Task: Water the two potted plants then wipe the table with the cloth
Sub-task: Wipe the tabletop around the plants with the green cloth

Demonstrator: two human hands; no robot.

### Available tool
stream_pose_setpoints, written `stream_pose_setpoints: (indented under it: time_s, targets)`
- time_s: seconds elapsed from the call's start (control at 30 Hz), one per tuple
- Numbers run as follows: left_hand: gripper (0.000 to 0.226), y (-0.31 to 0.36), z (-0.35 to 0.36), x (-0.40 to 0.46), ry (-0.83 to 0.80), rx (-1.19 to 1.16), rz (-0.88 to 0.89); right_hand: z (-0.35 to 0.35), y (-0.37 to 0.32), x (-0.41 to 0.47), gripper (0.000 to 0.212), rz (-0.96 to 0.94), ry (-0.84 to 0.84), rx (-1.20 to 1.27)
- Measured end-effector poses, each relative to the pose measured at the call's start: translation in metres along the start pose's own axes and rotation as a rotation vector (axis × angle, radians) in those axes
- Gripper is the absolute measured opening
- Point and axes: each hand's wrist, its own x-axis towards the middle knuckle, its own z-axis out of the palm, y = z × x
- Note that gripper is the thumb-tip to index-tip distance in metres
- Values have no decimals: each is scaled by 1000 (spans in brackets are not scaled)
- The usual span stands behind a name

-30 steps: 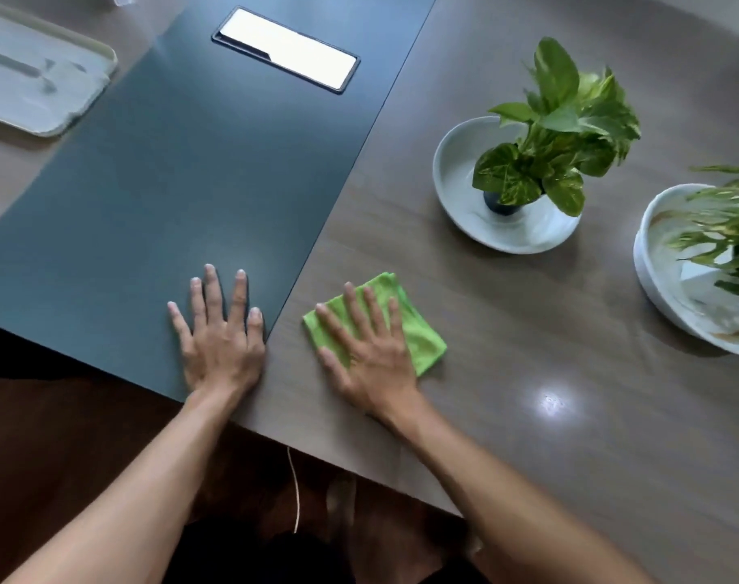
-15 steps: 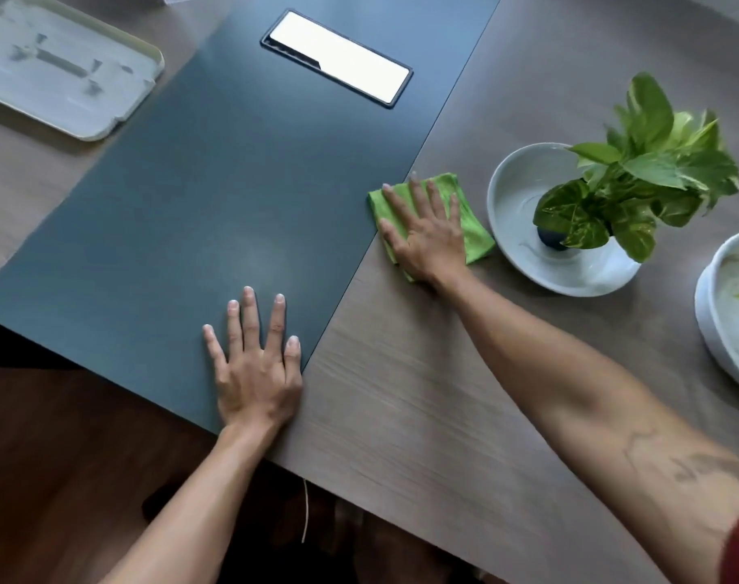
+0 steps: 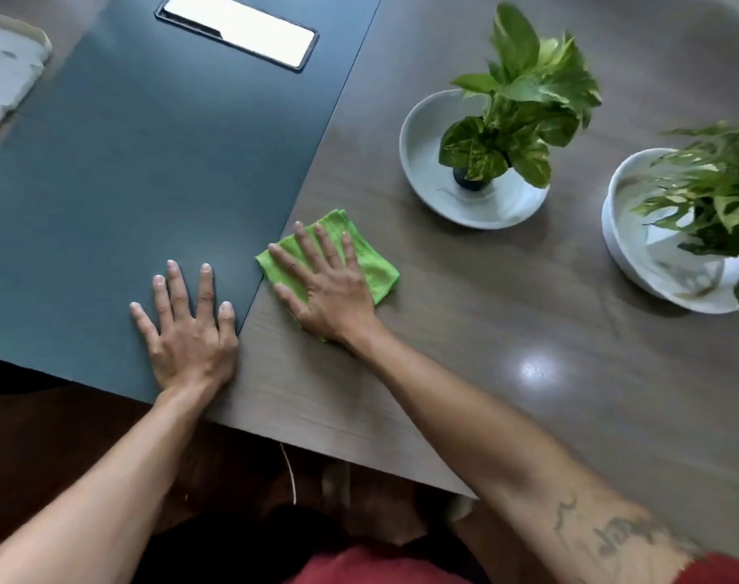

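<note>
Right hand (image 3: 331, 290) flat, fingers spread, pressing green cloth (image 3: 376, 263) onto table (image 3: 506, 330) beside mat (image 3: 127, 183). Left hand (image 3: 188, 333) flat on mat, holding nothing.

right hand (image 3: 331, 288) flat on green cloth (image 3: 378, 265), table (image 3: 528, 394)

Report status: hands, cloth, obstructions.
Left hand flat on dark mat, empty. Right hand pressing green cloth on table. Two potted plants off right, clear of cloth.
</note>
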Motion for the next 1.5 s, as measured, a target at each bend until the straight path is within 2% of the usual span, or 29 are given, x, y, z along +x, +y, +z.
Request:
stream_pose_setpoints:
  time_s: [0.1, 0.17, 0.3, 0.43, 0.5, 0.57, 0.7, 0.8, 0.9, 1.0, 1.23, 1.33, 1.5]
  targets:
    - [70, 12, -8, 1, -5, -96, -79, 0, 11, -69, 58, -85, 41, -2]
    - [75, 39, -11, 2, 7, -168, -32, -5, 33, -114, 59, -50, 42, -26]
    - [77, 128, 6, -1, -26, -189, 230, -18, 106, -180, 59, 178, 55, -36]
    - [78, 229, 31, -18, -89, -182, 412, -33, 177, -196, 61, 386, 52, -67]
    - [81, 266, 41, -28, -111, -118, 453, -40, 205, -184, 61, 467, 45, -83]
    - [84, 286, 48, -34, -115, -49, 418, -45, 232, -168, 61, 531, 67, -93]
    - [86, 290, 51, -35, -107, 30, 362, -57, 283, -119, 60, 620, 114, -82]
    - [86, 292, 52, -35, -97, 25, 361, -73, 325, -72, 62, 717, 70, -49]
    - [86, 294, 53, -36, -89, 35, 359, -82, 353, -47, 62, 721, 27, -58]
    - [86, 293, 50, -36, -87, 27, 365, -85, 352, -47, 62, 698, 33, -37]
    - [86, 295, 49, -36, -95, 1, 364, -67, 314, -140, 59, 560, 90, -42]
    - [89, 297, 47, -36, -114, -2, 368, -65, 315, -195, 59, 580, 107, -33]
    - [85, 347, 51, -72, -150, 10, 691, -66, 336, -272, 59, 693, 116, -31]
